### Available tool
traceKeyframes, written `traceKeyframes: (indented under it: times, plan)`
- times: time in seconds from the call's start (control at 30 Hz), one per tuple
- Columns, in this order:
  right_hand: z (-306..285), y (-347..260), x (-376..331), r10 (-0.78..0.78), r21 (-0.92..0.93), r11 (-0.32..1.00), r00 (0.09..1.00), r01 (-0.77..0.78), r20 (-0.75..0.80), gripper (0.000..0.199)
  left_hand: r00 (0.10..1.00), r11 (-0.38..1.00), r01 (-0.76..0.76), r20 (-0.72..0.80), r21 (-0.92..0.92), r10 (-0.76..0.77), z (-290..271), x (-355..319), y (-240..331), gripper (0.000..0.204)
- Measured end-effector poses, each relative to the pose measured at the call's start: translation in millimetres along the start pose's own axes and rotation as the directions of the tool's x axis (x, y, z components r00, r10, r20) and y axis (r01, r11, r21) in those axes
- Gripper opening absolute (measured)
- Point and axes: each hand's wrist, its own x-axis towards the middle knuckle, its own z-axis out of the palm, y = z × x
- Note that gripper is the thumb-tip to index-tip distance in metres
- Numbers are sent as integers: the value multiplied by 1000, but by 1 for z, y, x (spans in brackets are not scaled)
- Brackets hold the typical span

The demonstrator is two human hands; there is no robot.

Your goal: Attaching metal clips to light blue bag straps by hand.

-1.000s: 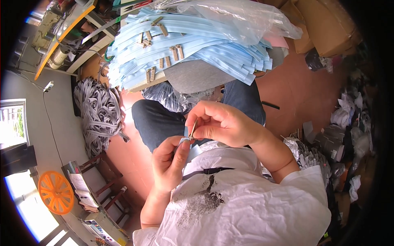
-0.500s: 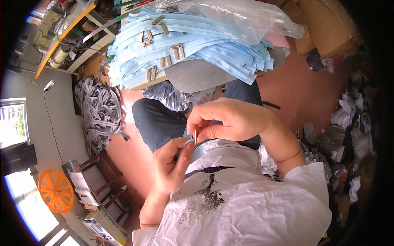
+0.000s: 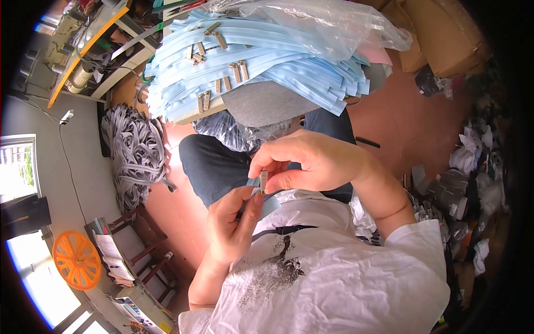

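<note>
Over my lap, my left hand (image 3: 229,222) pinches a light blue zipper strip (image 3: 271,207) between thumb and fingers. Just above it, my right hand (image 3: 317,164) grips a small flat metal zipper pull (image 3: 263,181), its broad face now visible. The two hands nearly touch, and whether the pull is joined to the strip is hidden by the fingers. Beyond my knees lies a wide pile of light blue zipper strips (image 3: 239,53), with several metal zipper pulls (image 3: 239,71) resting on top.
Clear plastic sheeting (image 3: 334,28) covers the pile's far right side. A grey padded board (image 3: 272,103) sits beneath its near edge. To the left is a heap of grey straps (image 3: 133,150); an orange wheel (image 3: 77,260) is lower left. Cardboard (image 3: 439,33) stands far right.
The metal zipper pull in my right hand has turned from edge-on to showing its flat face. My right fingers have shifted slightly left; the left hand has barely moved.
</note>
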Motion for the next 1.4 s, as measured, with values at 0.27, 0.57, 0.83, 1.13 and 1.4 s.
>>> traceKeyframes:
  times: [0.27,0.57,0.83,1.13,1.4]
  plan:
    - [4,3,0,-5,94,996,999,10,-50,35,999,997,-38,24,65,36,-2,0,-1,7]
    - [8,6,1,-5,133,991,997,15,-72,36,999,997,-39,21,69,38,-2,-3,-1,6]
    - [16,14,2,-54,57,996,990,62,-133,35,998,998,51,-27,-38,-52,1,-7,-10,11]
    - [21,16,2,6,255,966,987,35,-159,28,988,955,146,-11,-257,-154,2,-3,-5,17]
    - [17,12,3,39,298,954,982,18,-184,26,991,926,68,-80,-372,-105,5,-4,-3,19]
